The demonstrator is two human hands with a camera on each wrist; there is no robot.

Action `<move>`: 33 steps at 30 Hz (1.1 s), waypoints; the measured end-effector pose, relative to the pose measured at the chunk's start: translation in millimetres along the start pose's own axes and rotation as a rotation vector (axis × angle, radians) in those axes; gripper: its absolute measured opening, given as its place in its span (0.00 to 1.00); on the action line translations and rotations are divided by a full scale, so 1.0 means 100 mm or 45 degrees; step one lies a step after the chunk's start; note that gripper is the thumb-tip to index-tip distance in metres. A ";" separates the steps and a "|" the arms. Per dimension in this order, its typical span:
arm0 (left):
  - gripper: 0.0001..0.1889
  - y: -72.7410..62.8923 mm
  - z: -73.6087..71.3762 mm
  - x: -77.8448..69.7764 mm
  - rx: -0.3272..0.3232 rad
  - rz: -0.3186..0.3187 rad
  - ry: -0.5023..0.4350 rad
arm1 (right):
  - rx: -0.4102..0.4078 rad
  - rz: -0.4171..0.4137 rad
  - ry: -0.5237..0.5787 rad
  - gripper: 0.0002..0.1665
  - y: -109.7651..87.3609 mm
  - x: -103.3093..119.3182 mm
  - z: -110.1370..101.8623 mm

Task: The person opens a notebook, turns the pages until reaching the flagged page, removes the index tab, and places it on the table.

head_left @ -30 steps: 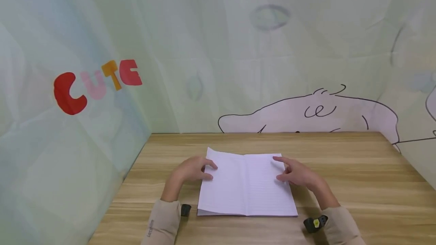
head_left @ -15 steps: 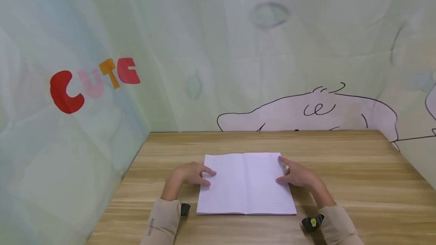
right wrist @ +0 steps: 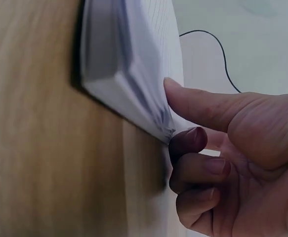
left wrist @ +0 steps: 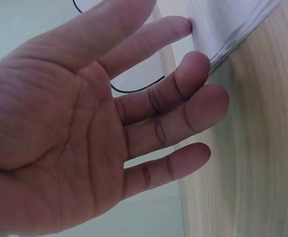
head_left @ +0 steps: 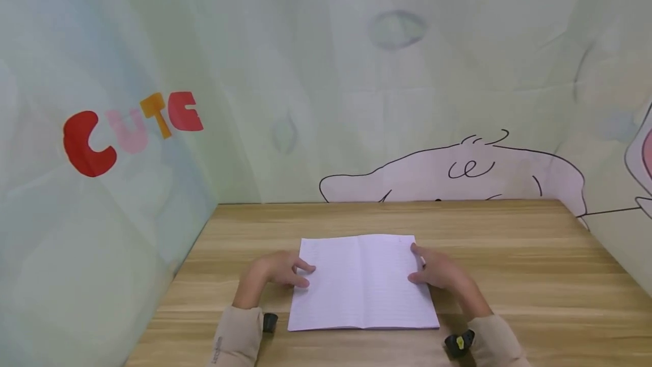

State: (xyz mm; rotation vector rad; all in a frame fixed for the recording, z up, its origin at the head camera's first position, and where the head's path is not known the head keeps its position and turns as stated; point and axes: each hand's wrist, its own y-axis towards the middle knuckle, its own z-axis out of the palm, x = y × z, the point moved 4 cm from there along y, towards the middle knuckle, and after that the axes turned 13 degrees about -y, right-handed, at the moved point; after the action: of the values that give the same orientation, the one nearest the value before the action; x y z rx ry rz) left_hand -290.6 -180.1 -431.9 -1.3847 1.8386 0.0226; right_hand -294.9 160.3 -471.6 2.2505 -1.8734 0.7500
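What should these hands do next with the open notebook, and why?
Probably the right hand should gently lift one sheet of the notebook and start turning it leftward. Its thumb lies on the right page with curled fingers at that edge, while the left hand rests loosely at the left page.

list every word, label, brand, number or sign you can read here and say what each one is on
"CUTE": colourful letters on the left wall
Left sleeve: small dark lettering, too blurred to read
Open notebook: faint marks near the right page's top corner, too small to read
Black device at the right wrist: yellow mark, too small to tell if it bears text
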 end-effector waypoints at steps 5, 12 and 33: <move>0.22 -0.01 0.00 0.01 -0.003 -0.003 -0.009 | -0.031 0.012 -0.035 0.43 -0.03 0.07 -0.01; 0.22 -0.03 0.00 0.00 -0.014 -0.003 -0.011 | -0.065 0.054 -0.081 0.39 -0.04 0.13 -0.01; 0.21 -0.04 0.00 -0.01 -0.032 0.034 0.056 | -0.025 0.008 0.210 0.42 -0.11 0.06 -0.22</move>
State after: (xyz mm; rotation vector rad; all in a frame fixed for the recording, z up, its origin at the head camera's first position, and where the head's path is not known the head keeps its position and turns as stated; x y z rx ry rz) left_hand -287.3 -180.5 -430.0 -1.3882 1.8988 0.0292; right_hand -290.6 166.5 -447.3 2.1011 -1.8050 0.8850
